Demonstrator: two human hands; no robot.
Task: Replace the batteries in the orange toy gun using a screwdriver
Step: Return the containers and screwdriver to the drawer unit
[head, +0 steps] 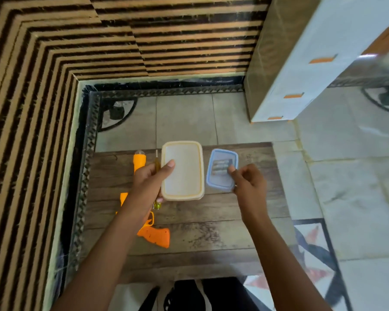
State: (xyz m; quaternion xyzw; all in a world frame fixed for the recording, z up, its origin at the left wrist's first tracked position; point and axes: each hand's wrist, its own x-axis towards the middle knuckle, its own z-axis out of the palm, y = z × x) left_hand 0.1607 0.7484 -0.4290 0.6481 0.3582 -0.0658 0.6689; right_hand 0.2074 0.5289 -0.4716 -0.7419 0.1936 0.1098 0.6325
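Observation:
The orange toy gun (pixel 154 236) lies on the left of a small wooden table (pixel 211 223), barrel pointing away, its middle hidden under my left arm. A screwdriver (pixel 157 205) with a clear yellow handle lies between the gun and a cream-rimmed plastic box (pixel 185 176). My left hand (pixel 147 180) grips that box's left edge, thumb on the lid. To the right sits a smaller blue-lidded box (pixel 220 167) with batteries visible through the lid. My right hand (pixel 249 182) pinches its right edge, thumb on top.
The table stands on a tiled floor. A striped brown and black wall (pixel 54 86) closes off the left and far sides. A tall white cabinet (pixel 290 75) stands at the far right. My dark-clothed lap (pixel 200 295) is at the near edge.

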